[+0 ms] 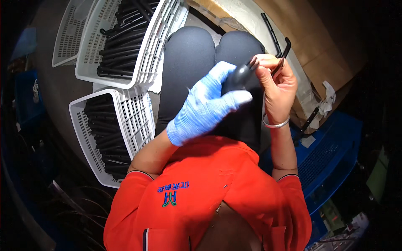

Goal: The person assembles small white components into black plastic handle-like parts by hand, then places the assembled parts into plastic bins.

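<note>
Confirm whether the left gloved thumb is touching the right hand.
Apart. The head view shows a dark gap between the tip of the left thumb and the palm edge of the right hand.

- A workshop or small factory floor, shown by parts stored in bulk
- White perforated plastic baskets (90,60) stand at left, two of them piled with many black rods (115,56) of similar form
- A bent black rod (271,35) lies on a pale surface (249,14) beside brown cardboard (314,37)
- At right, blue plastic crating (333,144)
- Work dress in view: a red shirt (201,167) with an embroidered emblem, and a blue-and-white knit glove (199,108)
</note>
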The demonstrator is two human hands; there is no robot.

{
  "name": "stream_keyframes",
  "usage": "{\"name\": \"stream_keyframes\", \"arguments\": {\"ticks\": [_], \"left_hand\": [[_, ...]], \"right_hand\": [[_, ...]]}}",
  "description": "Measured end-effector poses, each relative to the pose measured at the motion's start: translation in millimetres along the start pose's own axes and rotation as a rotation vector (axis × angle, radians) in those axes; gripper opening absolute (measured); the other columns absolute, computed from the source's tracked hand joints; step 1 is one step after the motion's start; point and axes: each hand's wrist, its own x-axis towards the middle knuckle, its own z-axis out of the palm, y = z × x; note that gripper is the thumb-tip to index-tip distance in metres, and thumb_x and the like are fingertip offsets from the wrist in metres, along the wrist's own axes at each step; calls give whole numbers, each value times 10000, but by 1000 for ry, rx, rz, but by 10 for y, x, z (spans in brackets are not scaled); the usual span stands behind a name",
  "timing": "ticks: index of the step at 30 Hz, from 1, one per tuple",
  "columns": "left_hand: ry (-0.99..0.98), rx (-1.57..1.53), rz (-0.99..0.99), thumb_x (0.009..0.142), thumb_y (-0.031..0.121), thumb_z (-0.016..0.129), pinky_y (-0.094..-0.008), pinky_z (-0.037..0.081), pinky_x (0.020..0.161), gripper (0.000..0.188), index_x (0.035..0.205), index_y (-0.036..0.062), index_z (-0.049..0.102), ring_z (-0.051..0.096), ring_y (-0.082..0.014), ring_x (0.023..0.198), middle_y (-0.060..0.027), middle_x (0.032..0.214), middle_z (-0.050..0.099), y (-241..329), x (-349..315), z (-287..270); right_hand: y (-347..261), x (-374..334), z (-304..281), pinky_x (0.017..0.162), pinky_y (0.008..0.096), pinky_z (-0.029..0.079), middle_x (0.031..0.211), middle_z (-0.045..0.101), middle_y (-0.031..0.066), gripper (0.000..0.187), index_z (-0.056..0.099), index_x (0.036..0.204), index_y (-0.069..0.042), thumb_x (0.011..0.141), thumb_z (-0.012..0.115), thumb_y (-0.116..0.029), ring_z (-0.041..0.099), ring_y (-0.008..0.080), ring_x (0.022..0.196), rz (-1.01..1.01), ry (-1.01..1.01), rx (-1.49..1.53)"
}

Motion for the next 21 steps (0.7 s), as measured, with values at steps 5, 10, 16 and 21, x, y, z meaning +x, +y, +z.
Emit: {"name": "stream_keyframes", "arguments": {"ticks": [5, 10, 16, 21], "left_hand": [[23, 360, 428, 759, 105, 721, -280, 481, 656, 330, 1036, 19, 564, 589, -144, 705, -52, 827, 602, -3, -9, 86], [130, 778, 775, 715, 122, 714, -358, 463, 635, 374, 1051, 38, 575, 579, -295, 715, -129, 820, 583, -61, 66, 113], [179, 977, 845, 720, 135, 672, -376, 435, 614, 385, 1072, 38, 549, 546, -283, 709, -104, 820, 553, -79, 148, 89], [250, 1086, 784, 648, 88, 736, -369, 457, 631, 482, 1101, 61, 573, 580, -280, 735, -99, 870, 605, -50, 102, 43]], "right_hand": [[-135, -20, 54, 744, 232, 442, 895, 634, 94, 59, 570, 887, 1, 872, 589, -53, 576, 122, 816, -8, -14, 29], [-209, -51, 29, 754, 245, 465, 882, 631, 92, 143, 583, 990, 17, 889, 565, -81, 599, 133, 820, 22, 8, -24], [-146, -58, -67, 752, 239, 479, 889, 611, 88, 181, 565, 1039, 21, 907, 530, -97, 601, 132, 803, 81, 93, -57], [-221, -23, 0, 730, 211, 445, 892, 595, 49, 192, 580, 1023, 6, 883, 567, -125, 561, 99, 781, 182, 55, 41]]}}
